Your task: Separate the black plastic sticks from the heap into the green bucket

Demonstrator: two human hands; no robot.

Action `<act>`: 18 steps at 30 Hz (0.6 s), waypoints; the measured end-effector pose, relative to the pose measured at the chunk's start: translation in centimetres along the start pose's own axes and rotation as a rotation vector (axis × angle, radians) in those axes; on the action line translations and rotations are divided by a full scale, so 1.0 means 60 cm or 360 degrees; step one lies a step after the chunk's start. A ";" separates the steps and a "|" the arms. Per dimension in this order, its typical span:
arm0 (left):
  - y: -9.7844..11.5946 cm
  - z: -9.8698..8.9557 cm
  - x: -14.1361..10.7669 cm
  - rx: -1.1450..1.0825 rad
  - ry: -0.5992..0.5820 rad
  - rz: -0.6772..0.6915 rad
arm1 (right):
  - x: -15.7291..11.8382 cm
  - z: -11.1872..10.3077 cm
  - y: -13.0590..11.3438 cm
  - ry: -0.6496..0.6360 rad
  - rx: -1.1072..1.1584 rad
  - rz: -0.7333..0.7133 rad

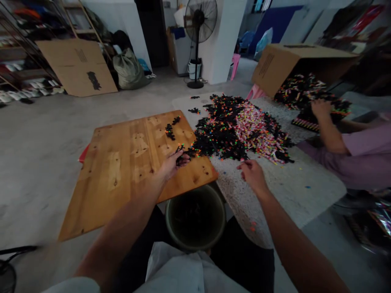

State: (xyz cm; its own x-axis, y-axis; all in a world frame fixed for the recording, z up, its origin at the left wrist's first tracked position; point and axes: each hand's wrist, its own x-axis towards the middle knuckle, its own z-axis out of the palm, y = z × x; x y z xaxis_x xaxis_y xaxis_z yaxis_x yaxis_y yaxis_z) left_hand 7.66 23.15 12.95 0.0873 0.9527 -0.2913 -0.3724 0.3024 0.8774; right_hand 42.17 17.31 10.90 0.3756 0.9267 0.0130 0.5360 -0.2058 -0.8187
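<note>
My left hand (175, 162) is over the near right corner of the wooden board (122, 162), its fingers curled round a small black toy gun (181, 151) with orange and green bits. My right hand (252, 175) is at the near edge of a big pile, thumb and forefinger pinched together. Whatever sits in that pinch is too small to make out. Black plastic pieces with orange and green tips (220, 134) make up much of the pile. Pink, white and yellow little tubes (256, 130) lie heaped on its right side. A few black pieces (170, 132) rest on the board.
A round bucket (195, 244) stands between my knees, below the board's edge. Across the pale stone table (305, 183), a co-worker's hand (322, 110) reaches over a second heap beside a tipped cardboard box (275, 67). Farther back stands a fan (198, 40).
</note>
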 end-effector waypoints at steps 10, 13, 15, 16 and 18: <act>0.008 0.147 -0.132 -0.0985 -0.0381 -0.0076 | -0.240 0.108 -0.160 -0.0410 0.1106 -0.0232; 0.015 0.160 -0.143 -0.1080 -0.0318 -0.0054 | -0.245 0.099 -0.162 -0.0404 0.1078 -0.0248; 0.019 0.165 -0.148 -0.1092 -0.0312 -0.0054 | -0.251 0.093 -0.163 -0.0396 0.1051 -0.0250; 0.021 0.168 -0.150 -0.1084 -0.0314 -0.0054 | -0.254 0.090 -0.164 -0.0391 0.1038 -0.0253; 0.024 0.172 -0.156 -0.1038 -0.0311 -0.0049 | -0.261 0.086 -0.167 -0.0375 0.1011 -0.0270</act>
State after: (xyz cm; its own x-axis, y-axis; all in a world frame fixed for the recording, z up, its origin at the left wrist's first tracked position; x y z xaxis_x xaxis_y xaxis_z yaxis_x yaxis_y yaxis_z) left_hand 15.82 15.01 20.87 0.2492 0.9507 -0.1843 -0.8427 0.3067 0.4425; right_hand 27.01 6.50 15.95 0.1133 0.9880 0.1046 -0.0004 0.1053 -0.9944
